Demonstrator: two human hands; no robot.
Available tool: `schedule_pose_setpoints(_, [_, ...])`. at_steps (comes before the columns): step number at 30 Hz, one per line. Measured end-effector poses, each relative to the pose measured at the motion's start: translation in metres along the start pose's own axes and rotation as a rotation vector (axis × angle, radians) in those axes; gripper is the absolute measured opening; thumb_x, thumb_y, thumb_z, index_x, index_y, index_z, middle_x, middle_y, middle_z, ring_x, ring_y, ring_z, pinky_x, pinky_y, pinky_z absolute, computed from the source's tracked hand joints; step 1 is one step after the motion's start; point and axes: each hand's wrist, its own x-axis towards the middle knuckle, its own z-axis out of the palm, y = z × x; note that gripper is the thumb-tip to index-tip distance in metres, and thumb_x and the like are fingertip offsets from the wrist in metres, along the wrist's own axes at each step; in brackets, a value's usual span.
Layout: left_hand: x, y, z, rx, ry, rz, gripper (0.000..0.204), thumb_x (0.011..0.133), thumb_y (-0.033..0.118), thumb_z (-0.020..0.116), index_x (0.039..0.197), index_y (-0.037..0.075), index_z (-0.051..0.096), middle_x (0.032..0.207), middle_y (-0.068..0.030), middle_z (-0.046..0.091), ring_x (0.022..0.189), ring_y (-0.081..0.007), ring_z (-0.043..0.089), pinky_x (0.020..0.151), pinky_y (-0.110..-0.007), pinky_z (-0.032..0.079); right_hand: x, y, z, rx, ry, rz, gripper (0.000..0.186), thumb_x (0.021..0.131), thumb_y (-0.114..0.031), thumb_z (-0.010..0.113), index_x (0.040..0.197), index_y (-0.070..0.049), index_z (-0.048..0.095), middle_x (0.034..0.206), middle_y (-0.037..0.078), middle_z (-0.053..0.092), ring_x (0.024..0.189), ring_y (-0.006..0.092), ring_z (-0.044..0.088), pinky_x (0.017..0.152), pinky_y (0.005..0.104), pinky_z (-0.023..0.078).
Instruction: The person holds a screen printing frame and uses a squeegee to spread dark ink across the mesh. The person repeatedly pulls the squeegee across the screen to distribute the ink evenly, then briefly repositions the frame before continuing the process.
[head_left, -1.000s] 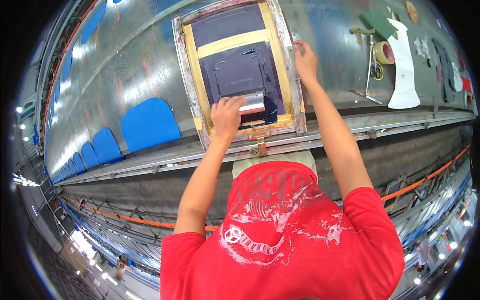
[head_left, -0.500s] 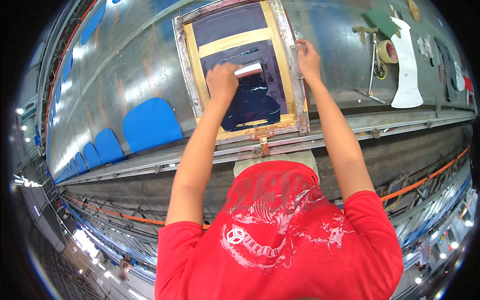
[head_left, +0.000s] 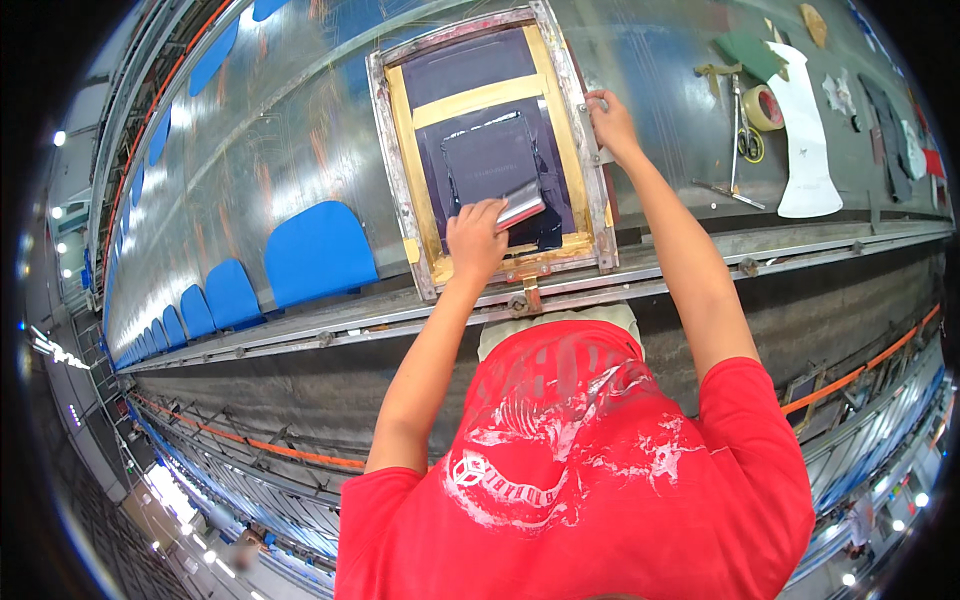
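Note:
My left hand (head_left: 476, 236) is closed on a metal-bladed squeegee (head_left: 521, 203), which rests near the bottom of a screen-printing frame (head_left: 388, 135). The frame has dark purple mesh (head_left: 465, 73), yellow tape (head_left: 465, 102) and faint lettering in the middle. Dark, glossy ink (head_left: 545, 235) lies below the squeegee and along the edges of the lettered area. My right hand (head_left: 611, 125) grips the right side of the frame near its upper half, fingers curled on the bar.
Blue cut pieces (head_left: 318, 250) line the metal table (head_left: 250, 130). On the right lie scissors (head_left: 748, 142), a tape roll (head_left: 764, 106), a white pattern (head_left: 805, 170), green scraps (head_left: 745, 55) and grey strips (head_left: 878, 130). A rail (head_left: 700, 258) runs along the near edge.
My left hand and the squeegee moved up the screen, spreading dark ink, and are now back near the bottom, with the middle scraped clean again. My right hand stays on the frame.

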Motion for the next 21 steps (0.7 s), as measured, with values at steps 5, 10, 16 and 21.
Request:
schedule_pose_setpoints(5, [-0.031, 0.022, 0.013, 0.022, -0.127, 0.164, 0.060, 0.067, 0.005, 0.073, 0.125, 0.016, 0.066, 0.130, 0.0003, 0.064, 0.114, -0.0248, 0.057, 0.089, -0.041, 0.044, 0.001, 0.001, 0.001, 0.009, 0.183, -0.181, 0.020, 0.095, -0.025, 0.064, 0.106, -0.012, 0.074, 0.089, 0.015, 0.072, 0.078, 0.0272, 0.067, 0.074, 0.0383, 0.050])
schedule_pose_setpoints(10, [-0.058, 0.008, -0.026, -0.063, -0.116, 0.137, 0.055, 0.068, 0.005, 0.072, 0.121, 0.019, 0.070, 0.128, 0.0031, 0.068, 0.112, -0.0210, 0.062, 0.084, -0.037, 0.048, -0.022, -0.040, -0.001, -0.054, 0.222, -0.281, 0.021, 0.096, -0.023, 0.062, 0.108, -0.011, 0.074, 0.081, 0.011, 0.069, 0.073, 0.0171, 0.060, 0.070, 0.0351, 0.048])
schedule_pose_setpoints(16, [-0.065, -0.049, -0.053, -0.042, 0.106, -0.008, 0.055, 0.068, 0.005, 0.072, 0.121, 0.019, 0.071, 0.127, 0.0030, 0.070, 0.112, -0.0205, 0.063, 0.084, -0.038, 0.047, -0.045, -0.078, 0.061, 0.017, 0.134, -0.215, 0.021, 0.098, -0.024, 0.061, 0.109, -0.011, 0.073, 0.090, 0.012, 0.073, 0.082, 0.0186, 0.065, 0.077, 0.0347, 0.050])
schedule_pose_setpoints(21, [-0.106, -0.164, -0.084, 0.054, 0.083, 0.110, 0.057, 0.066, 0.003, 0.071, 0.121, 0.019, 0.071, 0.125, 0.0015, 0.070, 0.113, -0.0222, 0.062, 0.090, -0.039, 0.046, -0.080, -0.093, 0.196, 0.046, 0.155, -0.251, 0.021, 0.099, -0.026, 0.061, 0.109, -0.011, 0.072, 0.102, 0.013, 0.074, 0.099, 0.0253, 0.069, 0.087, 0.0365, 0.050])
